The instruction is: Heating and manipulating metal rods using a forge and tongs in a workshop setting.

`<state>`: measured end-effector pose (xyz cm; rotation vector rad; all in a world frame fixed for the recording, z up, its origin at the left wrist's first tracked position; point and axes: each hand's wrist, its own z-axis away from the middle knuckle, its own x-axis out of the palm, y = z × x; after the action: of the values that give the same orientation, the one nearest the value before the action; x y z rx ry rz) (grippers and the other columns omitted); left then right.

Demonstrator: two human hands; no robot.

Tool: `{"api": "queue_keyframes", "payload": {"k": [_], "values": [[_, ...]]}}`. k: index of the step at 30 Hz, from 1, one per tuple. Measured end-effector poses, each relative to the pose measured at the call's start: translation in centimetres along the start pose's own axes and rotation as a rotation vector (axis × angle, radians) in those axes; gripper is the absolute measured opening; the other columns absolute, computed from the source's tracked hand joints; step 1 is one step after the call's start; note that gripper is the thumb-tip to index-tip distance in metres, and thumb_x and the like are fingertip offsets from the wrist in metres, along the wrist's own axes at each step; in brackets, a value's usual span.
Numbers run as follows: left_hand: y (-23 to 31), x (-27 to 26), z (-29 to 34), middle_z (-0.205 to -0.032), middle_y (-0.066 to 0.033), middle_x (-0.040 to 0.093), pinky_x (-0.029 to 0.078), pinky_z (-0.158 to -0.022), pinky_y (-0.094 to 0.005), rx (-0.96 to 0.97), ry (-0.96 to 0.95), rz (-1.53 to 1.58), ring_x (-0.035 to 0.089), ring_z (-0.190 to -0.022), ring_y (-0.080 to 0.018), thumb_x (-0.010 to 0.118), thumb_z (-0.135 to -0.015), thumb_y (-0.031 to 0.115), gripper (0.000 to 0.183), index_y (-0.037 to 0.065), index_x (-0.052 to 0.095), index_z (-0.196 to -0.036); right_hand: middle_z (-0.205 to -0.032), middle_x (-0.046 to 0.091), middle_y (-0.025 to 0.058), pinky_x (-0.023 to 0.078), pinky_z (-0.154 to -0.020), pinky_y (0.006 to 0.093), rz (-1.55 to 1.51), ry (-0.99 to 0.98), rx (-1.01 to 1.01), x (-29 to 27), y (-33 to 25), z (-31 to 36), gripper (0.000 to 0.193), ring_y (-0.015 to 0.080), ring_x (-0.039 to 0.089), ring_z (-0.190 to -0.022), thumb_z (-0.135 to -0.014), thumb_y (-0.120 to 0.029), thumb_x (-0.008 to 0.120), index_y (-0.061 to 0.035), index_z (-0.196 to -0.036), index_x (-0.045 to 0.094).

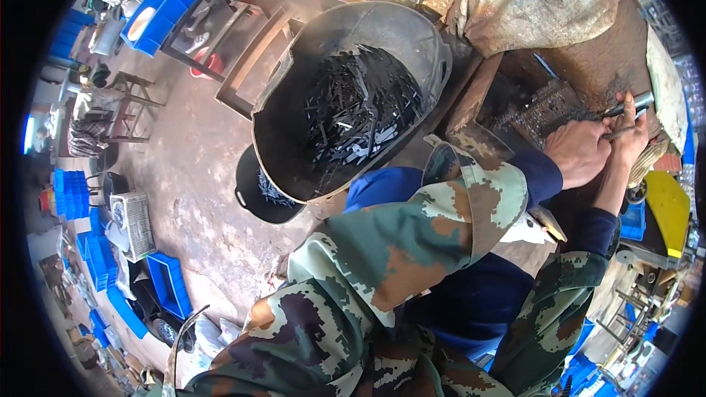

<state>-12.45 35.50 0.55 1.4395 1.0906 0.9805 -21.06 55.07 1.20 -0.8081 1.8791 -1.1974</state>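
Both of my hands are at the right, over a dirty workbench (478, 129). My left hand (579, 153) is curled closed, with a thin metal piece (616, 133) sticking out of its fingers. Touching it on the right, my right hand (631, 132) grips a short silver metal rod (629, 105) that points up and right. A heap of small dark metal parts (540, 109) lies on the bench just left of the hands. My sleeves are blue under a camouflage jacket (412, 250).
A big dark bucket (294, 73) full of black metal strips (360, 106) stands left of the bench, a smaller black basin (246, 184) below it. Blue bins (168, 279) and a wire basket (134, 224) sit on the floor at left. A sack (544, 0) lies behind; a yellow part (668, 206) at right.
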Motion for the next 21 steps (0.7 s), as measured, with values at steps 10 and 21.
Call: {"api": "queue_keyframes", "payload": {"k": [10, 21], "values": [[2.0, -0.2, -0.1, -0.081, -0.0274, 0.065, 0.050, -0.078, -0.0549, 0.165, 0.045, 0.088, 0.063, -0.079, -0.0451, 0.050, -0.085, 0.018, 0.025, -0.002, 0.064, -0.092, -0.092, 0.071, 0.0066, 0.044, -0.042, 0.0261, -0.087, -0.014, -0.039, 0.5, -1.8, 0.0, 0.031, 0.0102, 0.049, -0.046, -0.093, -0.022, 0.068, -0.0040, -0.117, 0.061], [2.5, -1.9, -0.2, -0.077, -0.0278, 0.064, 0.051, -0.069, -0.0517, 0.134, 0.069, 0.117, 0.064, -0.075, -0.0443, 0.055, -0.089, 0.030, 0.037, -0.005, 0.064, -0.081, -0.088, 0.070, 0.0012, 0.039, -0.051, 0.0220, 0.097, -0.014, -0.138, -0.4, 0.0, -0.4, 0.029, 0.0044, 0.051, -0.059, -0.093, -0.027, 0.068, -0.0055, -0.113, 0.065]]}}
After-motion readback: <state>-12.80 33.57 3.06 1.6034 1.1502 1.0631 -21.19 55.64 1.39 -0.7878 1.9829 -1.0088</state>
